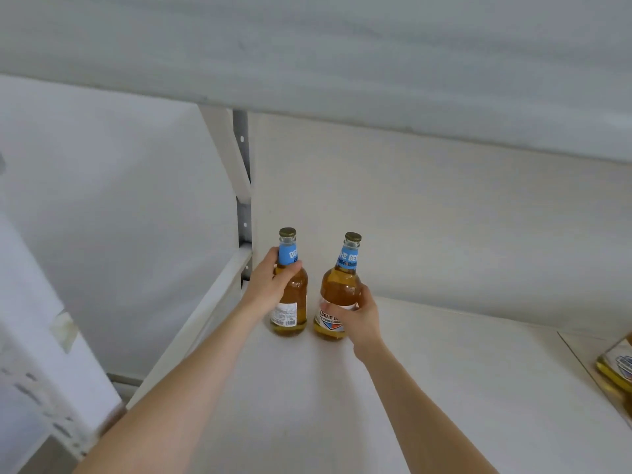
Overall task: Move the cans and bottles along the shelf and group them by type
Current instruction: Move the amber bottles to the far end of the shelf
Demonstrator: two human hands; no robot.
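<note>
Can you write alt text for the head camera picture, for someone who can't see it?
Two amber bottles stand side by side on a pale shelf; the person's left hand grips the left bottle, the right hand holds the right bottle.

Far right edge: a third bottle was cut off, with only part of its amber body and label showing; whether more stood behind it could not be told. On the left bottle, the left hand covered half the neck label, and the back-label print was too small to read. The right hand hid part of the front label on the right bottle. Near left, a perforated upright was blurred. Both forearms ran off the bottom edge.
</note>
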